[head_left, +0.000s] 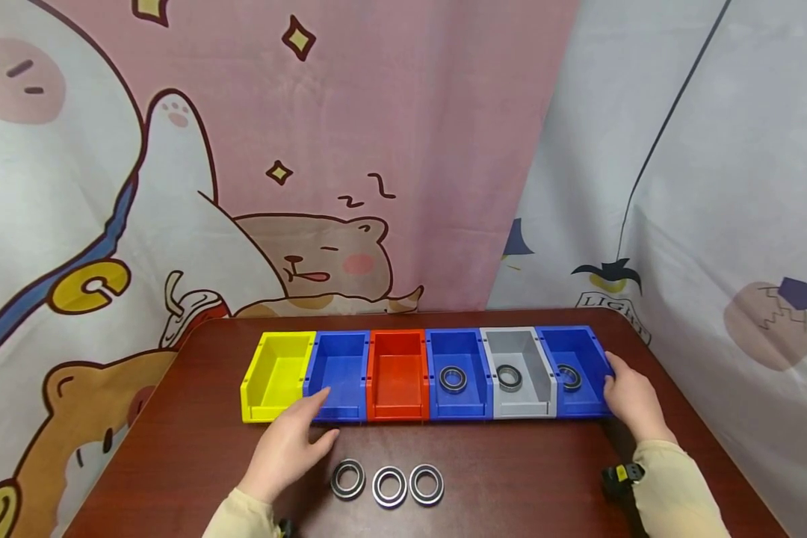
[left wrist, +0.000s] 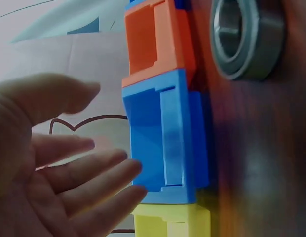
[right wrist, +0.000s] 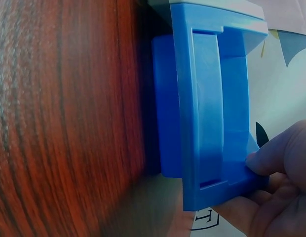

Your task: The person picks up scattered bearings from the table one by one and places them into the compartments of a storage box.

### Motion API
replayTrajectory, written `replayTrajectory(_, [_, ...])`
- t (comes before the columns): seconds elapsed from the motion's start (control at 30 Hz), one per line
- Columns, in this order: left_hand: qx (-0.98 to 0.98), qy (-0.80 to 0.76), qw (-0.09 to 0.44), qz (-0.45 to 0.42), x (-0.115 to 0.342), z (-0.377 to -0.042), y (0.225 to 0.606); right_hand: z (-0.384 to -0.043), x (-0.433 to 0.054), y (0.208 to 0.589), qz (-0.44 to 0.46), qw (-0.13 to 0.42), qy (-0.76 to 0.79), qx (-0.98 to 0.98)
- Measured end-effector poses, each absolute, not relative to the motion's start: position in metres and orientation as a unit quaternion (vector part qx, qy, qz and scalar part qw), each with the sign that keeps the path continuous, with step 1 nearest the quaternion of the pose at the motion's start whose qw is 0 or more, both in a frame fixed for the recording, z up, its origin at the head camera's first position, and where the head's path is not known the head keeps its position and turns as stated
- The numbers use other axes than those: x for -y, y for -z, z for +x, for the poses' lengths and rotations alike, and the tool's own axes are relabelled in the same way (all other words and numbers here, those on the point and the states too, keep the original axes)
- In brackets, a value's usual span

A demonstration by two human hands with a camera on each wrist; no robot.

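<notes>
Yellow plastic shows first on my remote feed: the yellow bin [head_left: 284, 373], two places left of the red bin [head_left: 400, 366]. On the near side, left of the red bin, I see the left hand [head_left: 285, 448] with fingers extended and thumb spread, grasping nothing. Its fingertips appear against the left blue bin [head_left: 339, 373], the red bin's left neighbour; I cannot tell whether they touch it.

Three ball bearings lie flat on the wood-grain table [head_left: 498, 478], nearer to me than the red bin. The first bearing [head_left: 347, 495] is ahead of its left side, the second bearing [head_left: 389, 504] before its middle and the third bearing [head_left: 427, 502], just beside the second, before its right edge. Beyond the red bin hangs a printed curtain [head_left: 471, 149].

Right of the red bin I count three more bins, each with a bearing lying inside: the inner blue bin [head_left: 465, 410] adjoining it, the grey bin [head_left: 524, 409] two places along, and the right-end blue bin [head_left: 581, 409] three along. On the side farthest from the red bin, the right hand [head_left: 635, 400] grips that last bin's outer wall, thumb inside.
</notes>
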State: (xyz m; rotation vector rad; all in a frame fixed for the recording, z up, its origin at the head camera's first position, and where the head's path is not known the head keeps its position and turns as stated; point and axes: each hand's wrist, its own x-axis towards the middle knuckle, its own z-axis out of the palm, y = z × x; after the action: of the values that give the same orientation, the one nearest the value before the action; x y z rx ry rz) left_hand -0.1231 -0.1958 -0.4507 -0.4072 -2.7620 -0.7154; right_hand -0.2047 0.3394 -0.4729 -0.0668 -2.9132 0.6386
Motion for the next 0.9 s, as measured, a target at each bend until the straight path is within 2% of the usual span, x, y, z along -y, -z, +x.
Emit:
replayTrajectory(0.23, [0.951,0.217,0.095,-0.199,0.193,-0.108,0.460,-0.205,-0.339,0.473,-0.022,0.081,-0.213,0.973])
replayTrajectory(0.63, [0.944,0.167,0.092,-0.269,0.185,-0.092,0.481,-0.205,-0.338,0.475,-0.025,0.084,-0.213,0.973])
replayTrajectory(0.9, [0.954,0.143,0.023,-0.264,0.175,-0.094,0.485,-0.204,-0.339,0.475,-0.023,0.078,-0.217,0.973])
